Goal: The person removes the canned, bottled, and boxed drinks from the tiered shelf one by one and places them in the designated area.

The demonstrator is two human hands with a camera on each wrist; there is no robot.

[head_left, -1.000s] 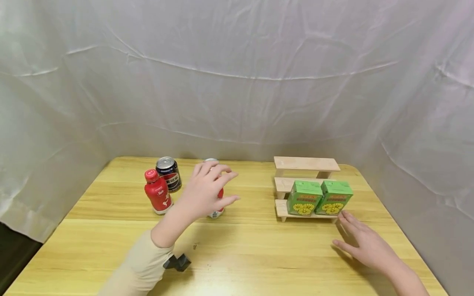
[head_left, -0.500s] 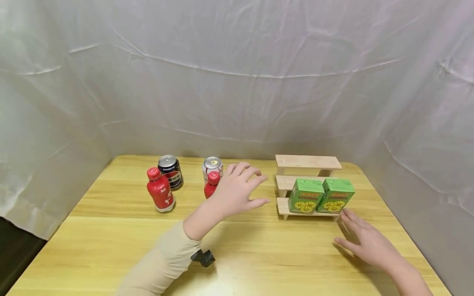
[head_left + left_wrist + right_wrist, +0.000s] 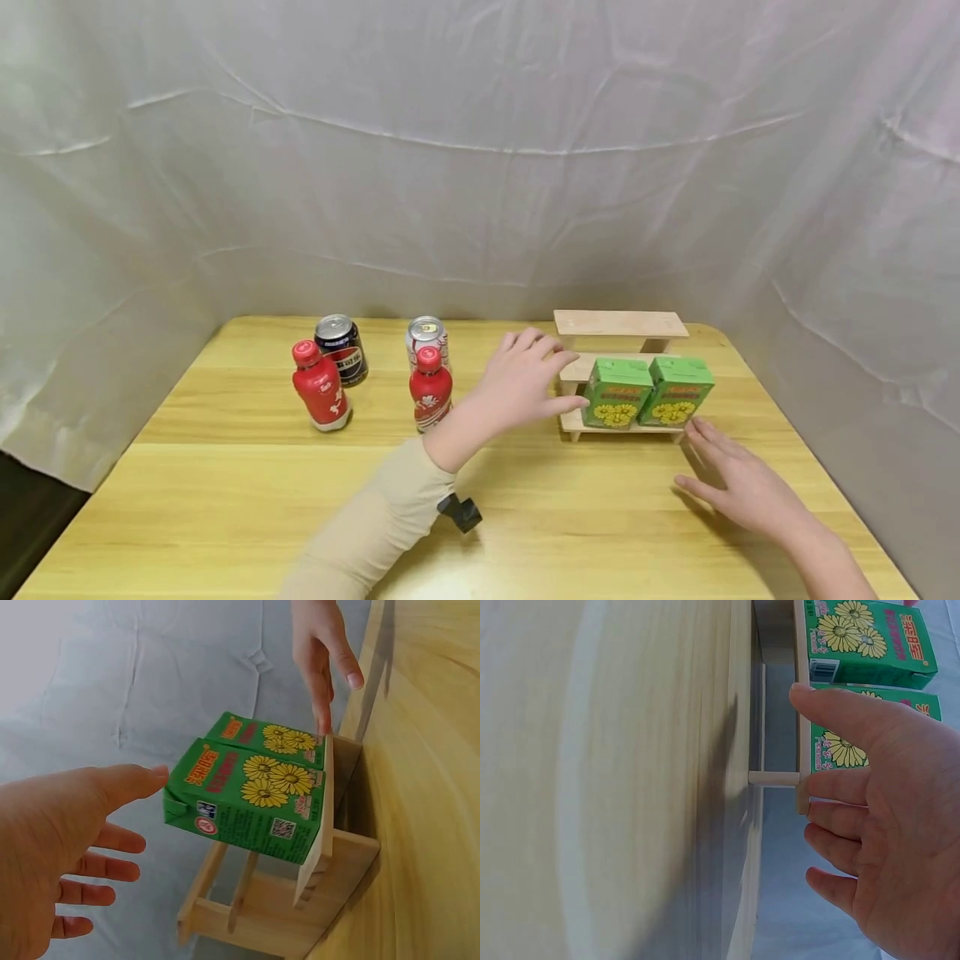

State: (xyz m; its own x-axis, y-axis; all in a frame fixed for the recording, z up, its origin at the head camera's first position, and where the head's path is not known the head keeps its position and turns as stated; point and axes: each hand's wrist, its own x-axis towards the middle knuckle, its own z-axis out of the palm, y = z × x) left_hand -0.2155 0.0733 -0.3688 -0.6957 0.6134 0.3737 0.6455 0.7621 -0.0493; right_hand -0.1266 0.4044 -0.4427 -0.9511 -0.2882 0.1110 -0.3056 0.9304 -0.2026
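Note:
Two green drink cartons with yellow flowers stand side by side on the lowest step of a small wooden shelf [image 3: 621, 322]. My left hand [image 3: 521, 379] is beside the left carton [image 3: 618, 398], fingers spread and holding nothing. In the left wrist view the thumb tip of that hand [image 3: 60, 847] overlaps the top edge of the nearer carton [image 3: 262, 817]. Near the shelf's front right corner is my right hand [image 3: 742, 492], relaxed, with its fingertips close by the right carton [image 3: 678, 393]. The right wrist view has its straight fingers [image 3: 838, 819] at the step's end.
Left of the shelf stand a red bottle [image 3: 431, 390] before a silver-topped can [image 3: 427, 332]. Farther left are another red bottle [image 3: 321, 390] and a dark can [image 3: 342, 354]. Pale curtains [image 3: 480, 167] hang around the wooden table [image 3: 225, 500].
My left hand has moved right from in front of the middle can and bottle to beside the left carton, uncovering them. My right hand has stayed nearly still.

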